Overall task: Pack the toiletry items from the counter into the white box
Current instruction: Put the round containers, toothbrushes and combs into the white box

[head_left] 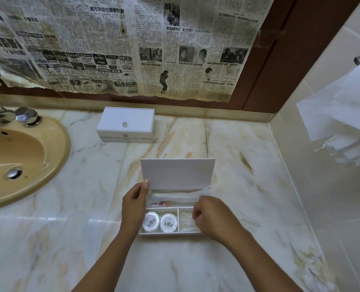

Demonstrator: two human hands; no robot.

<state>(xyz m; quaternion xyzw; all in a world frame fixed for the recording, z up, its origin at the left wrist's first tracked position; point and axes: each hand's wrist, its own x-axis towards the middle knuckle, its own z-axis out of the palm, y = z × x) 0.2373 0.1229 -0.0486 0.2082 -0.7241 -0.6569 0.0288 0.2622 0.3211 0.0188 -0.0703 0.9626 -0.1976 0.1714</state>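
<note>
The white box [170, 233] sits on the marble counter right in front of me, with its lid [177, 173] tilted up behind it. My left hand [133, 205] pinches the lid's lower left corner. Two round wrapped soaps [151, 221] [169, 222] lie side by side in the front left compartment. A long clear packet [174, 196] stretches across the rear compartment, with a small red item beside it. My right hand [212, 216], blurred with curled fingers, hovers over the front right compartment at the packet's right end. That compartment holds clear wrapping, partly hidden by the hand.
A second white box [125, 123], closed and with a small knob on top, stands at the back of the counter. A tan sink [27, 157] with a chrome tap [26, 115] is at the left. White tissue [339, 114] hangs from the tiled right wall.
</note>
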